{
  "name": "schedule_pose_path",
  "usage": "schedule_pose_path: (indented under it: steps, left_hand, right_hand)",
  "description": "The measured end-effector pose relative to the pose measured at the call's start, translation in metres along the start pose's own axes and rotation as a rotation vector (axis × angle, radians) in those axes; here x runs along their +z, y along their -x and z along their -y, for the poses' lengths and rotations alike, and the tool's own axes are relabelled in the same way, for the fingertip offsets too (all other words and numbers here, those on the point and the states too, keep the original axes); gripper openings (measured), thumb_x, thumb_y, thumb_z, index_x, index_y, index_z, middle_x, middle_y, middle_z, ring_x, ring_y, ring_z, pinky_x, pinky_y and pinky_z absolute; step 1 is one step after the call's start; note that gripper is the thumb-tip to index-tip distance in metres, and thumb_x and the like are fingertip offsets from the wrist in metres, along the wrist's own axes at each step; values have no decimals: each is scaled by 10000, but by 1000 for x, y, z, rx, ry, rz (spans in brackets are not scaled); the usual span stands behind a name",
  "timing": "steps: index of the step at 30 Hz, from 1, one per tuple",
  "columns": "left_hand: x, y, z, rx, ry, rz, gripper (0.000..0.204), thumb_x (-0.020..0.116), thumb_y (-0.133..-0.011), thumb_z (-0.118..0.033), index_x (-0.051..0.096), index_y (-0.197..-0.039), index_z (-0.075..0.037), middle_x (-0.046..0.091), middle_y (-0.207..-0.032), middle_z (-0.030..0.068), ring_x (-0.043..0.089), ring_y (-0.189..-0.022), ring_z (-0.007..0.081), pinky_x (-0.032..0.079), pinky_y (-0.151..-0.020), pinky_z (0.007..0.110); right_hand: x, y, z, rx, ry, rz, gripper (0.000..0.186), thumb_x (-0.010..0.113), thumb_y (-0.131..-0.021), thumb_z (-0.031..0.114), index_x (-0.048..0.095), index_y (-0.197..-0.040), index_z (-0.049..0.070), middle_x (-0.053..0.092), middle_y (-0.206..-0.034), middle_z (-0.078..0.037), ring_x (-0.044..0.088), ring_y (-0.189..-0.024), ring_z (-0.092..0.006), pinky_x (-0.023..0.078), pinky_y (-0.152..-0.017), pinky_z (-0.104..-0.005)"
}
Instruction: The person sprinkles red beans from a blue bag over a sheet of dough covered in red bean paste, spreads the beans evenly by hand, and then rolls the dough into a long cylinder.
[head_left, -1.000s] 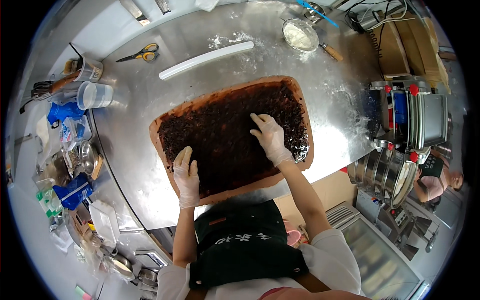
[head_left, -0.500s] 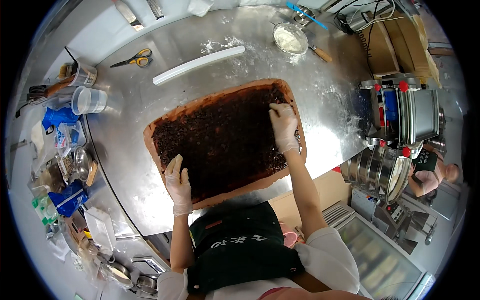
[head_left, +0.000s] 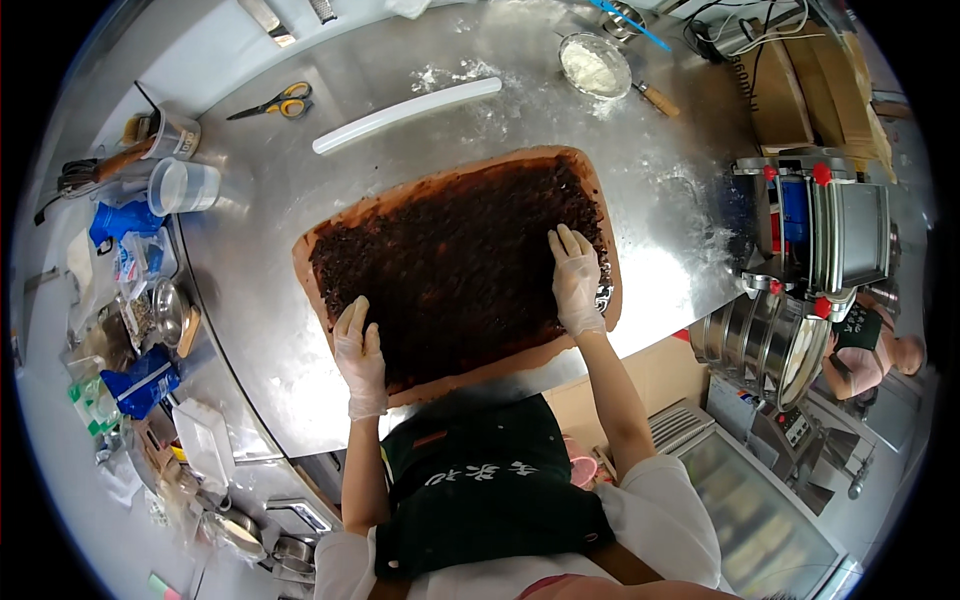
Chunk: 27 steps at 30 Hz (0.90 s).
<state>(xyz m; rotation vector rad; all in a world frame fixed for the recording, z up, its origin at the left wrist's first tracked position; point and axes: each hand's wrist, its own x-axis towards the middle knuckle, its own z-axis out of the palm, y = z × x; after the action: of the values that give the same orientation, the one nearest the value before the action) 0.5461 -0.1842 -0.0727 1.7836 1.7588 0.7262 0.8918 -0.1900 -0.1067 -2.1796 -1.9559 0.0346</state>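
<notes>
A wide sheet of brown dough (head_left: 440,387) lies on the steel table, covered almost to its edges with a dark, crumbly filling (head_left: 450,270). My left hand (head_left: 358,358), in a clear glove, rests at the sheet's near left edge with its fingers stretched out. On the right side my gloved right hand (head_left: 577,282) lies over the filling near the edge, fingers extended and holding nothing. Beside that hand, a small black-and-white patch shows at the right border; I cannot make out what it is.
Beyond the dough lie a white rolling pin (head_left: 408,115) and scissors (head_left: 276,102). A sieve of flour (head_left: 595,68) sits at the far right, with loose flour around. Plastic tubs (head_left: 184,187) stand left; a dough-sheeter-like machine (head_left: 815,230) stands right. Another person (head_left: 862,345) is farther right.
My right hand has moved nearer along the right side, and its curled fingers have straightened. My left hand stays at the near left edge. The whole view has shifted slightly.
</notes>
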Motion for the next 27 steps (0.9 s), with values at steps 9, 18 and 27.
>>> schedule_pose_path:
  steps: [9,18,27]
  left_hand:
    - [-11,18,8,-61,41,-5,376,619,-887,10,649,-1250,-84,623,-1257,141,570,-1202,305,443,-1066,369]
    - [-20,52,40,-15,62,-60,425,650,-853,29,658,-1256,-104,621,-1226,116,589,-1161,288,470,-1022,351]
    - [-31,73,52,-39,80,-44,429,650,-844,35,663,-1251,-101,626,-1218,121,597,-1138,285,494,-976,355]
  right_hand:
    - [15,53,58,-407,-127,213,634,569,-733,-8,560,-1361,80,548,-1377,-138,500,-1287,-333,376,-1110,-473]
    - [21,95,106,-350,-113,248,614,533,-798,18,512,-1410,63,498,-1448,-145,431,-1370,-340,308,-1161,-473]
    - [17,159,177,-401,-152,475,580,495,-858,52,477,-1437,76,451,-1498,-137,392,-1413,-319,246,-1191,-484]
